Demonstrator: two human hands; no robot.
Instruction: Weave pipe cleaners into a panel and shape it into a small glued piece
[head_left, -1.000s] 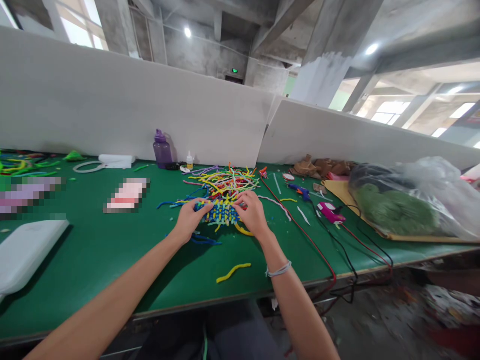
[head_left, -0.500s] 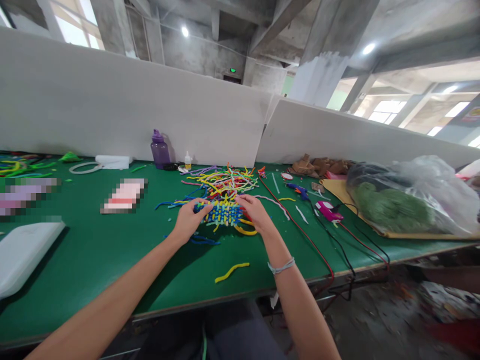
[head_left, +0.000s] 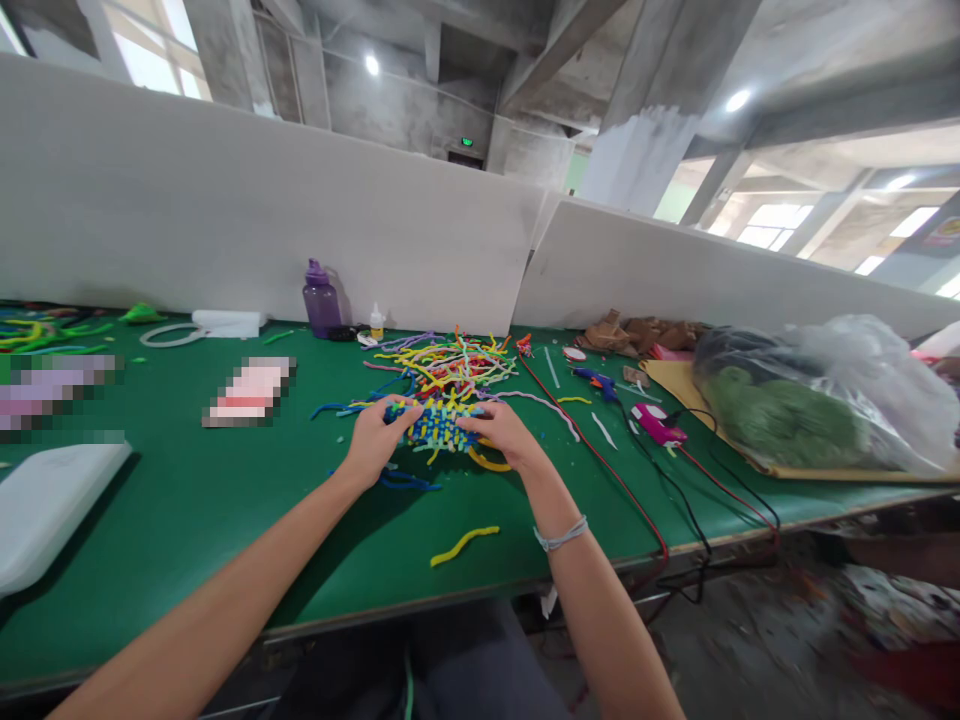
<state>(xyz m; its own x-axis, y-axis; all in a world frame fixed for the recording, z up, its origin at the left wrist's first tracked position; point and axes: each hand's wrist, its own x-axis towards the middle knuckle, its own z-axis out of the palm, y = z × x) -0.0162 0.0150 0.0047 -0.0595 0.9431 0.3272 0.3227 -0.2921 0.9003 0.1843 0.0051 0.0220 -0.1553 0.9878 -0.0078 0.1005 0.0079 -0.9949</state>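
Note:
Between my hands is a small woven piece of blue, yellow and pale green fuzzy strands. My left hand pinches its left end, thumb on top. At the right end, my right hand has its thumb and fingers closed on the weave; the fingers underneath are hidden. A heap of loose colourful strands lies just behind the piece. Blue strands show below its left side, and a yellow-orange loop pokes out below the right. One yellow strand lies apart, nearer the table's front edge.
A purple bottle and a small dropper bottle stand by the white partition. To the right are a blue glue gun, a magenta box with cables and a plastic bag of green material. A white case lies left.
My right hand has come down from the top right edge of the woven piece and taken hold of its right end. My left hand keeps its grip, almost unmoved.

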